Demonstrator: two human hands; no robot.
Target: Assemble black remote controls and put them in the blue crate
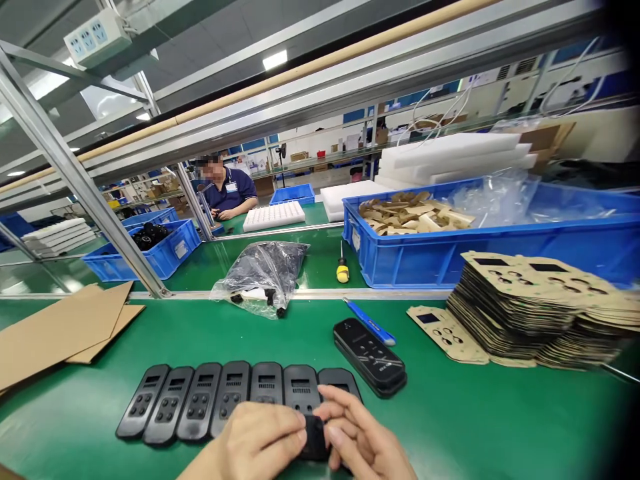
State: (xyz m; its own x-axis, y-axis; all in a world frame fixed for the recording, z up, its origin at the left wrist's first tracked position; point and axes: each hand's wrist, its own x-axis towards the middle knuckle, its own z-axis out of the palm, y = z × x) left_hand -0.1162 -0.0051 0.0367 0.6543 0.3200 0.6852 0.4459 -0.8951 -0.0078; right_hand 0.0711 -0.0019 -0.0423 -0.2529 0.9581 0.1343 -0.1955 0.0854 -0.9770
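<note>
Several black plastic remote-control housings (197,403) with button openings and a small window lie side by side in a slightly slanting row. My left hand (265,437) reaches over the row with its fingers pressed together at the lower end of one black housing (314,440). Curled around the right edge of that same end is my right hand (360,433), its index finger stretched over the last housing (340,378). Anything small between the fingertips is hidden. Behind the right hand, a closed-looking black panel device (370,357) with printed symbols lies next to a blue cutter knife (370,322).
Patterned adhesive sheets (520,313) are stacked at right, before a blue bin (415,257) of tan scraps. A yellow-handled screwdriver (343,270) and a clear bag (265,273) of black parts lie farther back. Cardboard (65,327) is left; a person (227,190) sits beyond.
</note>
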